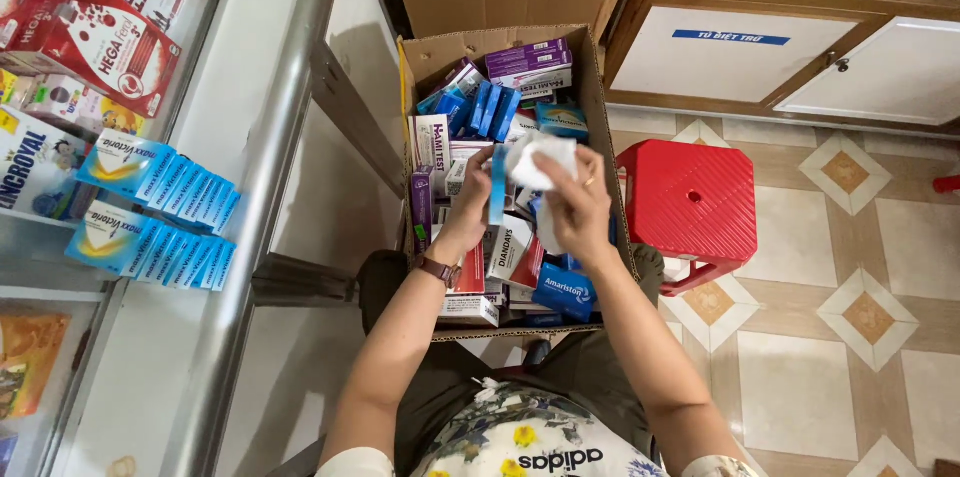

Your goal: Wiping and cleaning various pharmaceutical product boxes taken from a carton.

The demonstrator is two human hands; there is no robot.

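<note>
Seen from above, you sit over an open cardboard box at the centre of the frame, packed with small medicine cartons in blue, purple, red and white. Your left hand, with a brown-strapped watch, pinches a thin blue carton upright by its edge. Your right hand is closed around a crumpled white cloth, soft and folded, pressed just beside the carton's face. This looks like wiping stock piece by piece; the next stroke would call for a steady hold and light pressure on the glossy card. At the right stands a red plastic stool on the patterned tile floor; glass shelves of boxes fill the left.
</note>
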